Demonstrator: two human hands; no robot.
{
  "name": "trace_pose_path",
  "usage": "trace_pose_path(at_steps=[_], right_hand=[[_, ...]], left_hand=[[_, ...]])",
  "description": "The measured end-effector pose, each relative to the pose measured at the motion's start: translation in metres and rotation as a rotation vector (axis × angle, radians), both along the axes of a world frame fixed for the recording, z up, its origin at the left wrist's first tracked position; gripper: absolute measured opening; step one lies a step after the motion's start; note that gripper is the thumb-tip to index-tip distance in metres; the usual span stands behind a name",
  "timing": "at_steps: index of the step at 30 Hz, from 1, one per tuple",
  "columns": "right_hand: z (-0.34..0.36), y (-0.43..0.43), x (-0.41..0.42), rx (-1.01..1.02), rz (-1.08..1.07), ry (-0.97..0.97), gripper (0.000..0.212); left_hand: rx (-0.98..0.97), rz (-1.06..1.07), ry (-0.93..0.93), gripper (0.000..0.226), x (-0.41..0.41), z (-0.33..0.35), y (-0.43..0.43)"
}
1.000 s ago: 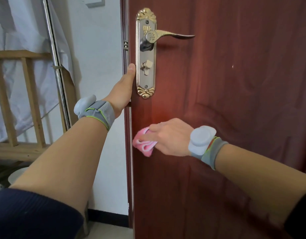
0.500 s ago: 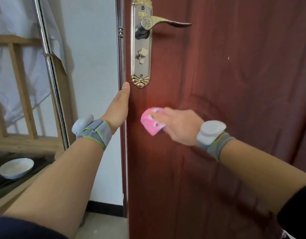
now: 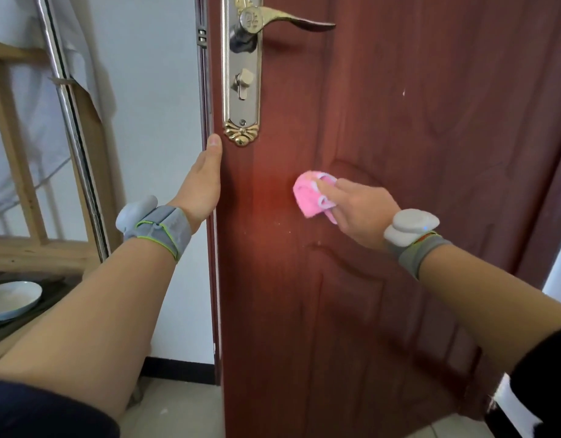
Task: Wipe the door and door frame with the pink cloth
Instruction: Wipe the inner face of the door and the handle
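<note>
Left hand holds the free edge of the door. Its thumb lies flat up the front face, just under the lock plate, and the other fingers are hidden round the back. That hold looks meant to stop the door swinging away under the push of wiping.

Right hand grips the cloth, bunched into a wad. One finger stretches across it, folds are caught among the rest, and the wad is pressed against the panel. The cloth sits between the two hands, nearer the right one and lower than the plate. Bunching probably gives a firmer pad than a loose sheet.

Above the right hand the handle juts out sideways, and a small turn knob stands proud of the plate. Both would likely snag the cloth on upward strokes. The left thumb covers a strip of the edge that cannot be wiped while it stays there.

Beyond the right wrist runs a darker strip that looks like the frame, well apart from the cloth and, as I judge it, not yet reached.

Out past the left hand are a white wall, a slanting metal pole and a wooden rack. A pale bowl lies under the left forearm's outer side. None of these blocks the wiping.
</note>
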State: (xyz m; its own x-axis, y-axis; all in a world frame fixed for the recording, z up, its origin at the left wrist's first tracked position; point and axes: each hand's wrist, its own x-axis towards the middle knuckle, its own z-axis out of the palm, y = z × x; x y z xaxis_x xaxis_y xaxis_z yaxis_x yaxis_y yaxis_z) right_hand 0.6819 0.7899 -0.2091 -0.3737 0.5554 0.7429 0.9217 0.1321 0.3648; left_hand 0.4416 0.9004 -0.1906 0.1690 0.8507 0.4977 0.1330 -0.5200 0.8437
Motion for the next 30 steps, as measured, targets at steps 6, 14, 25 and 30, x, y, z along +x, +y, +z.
trace_pose_path(at_steps=[6,14,25,30], right_hand=[[-0.039,0.031,-0.022,0.073,-0.198,0.433,0.060],[-0.055,0.008,-0.006,0.077,0.011,0.400,0.036],[-0.084,0.008,-0.033,-0.077,0.102,0.385,0.046],[-0.089,0.025,-0.019,0.162,-0.210,0.874,0.057]], left_hand=[[-0.021,-0.030,-0.021,0.081,-0.001,-0.001,0.001],[-0.070,-0.008,0.010,0.104,-0.003,0.003,0.001],[-0.057,-0.002,-0.022,0.081,-0.001,0.000,0.006],[-0.044,-0.019,-0.029,0.079,0.002,-0.001,0.007]])
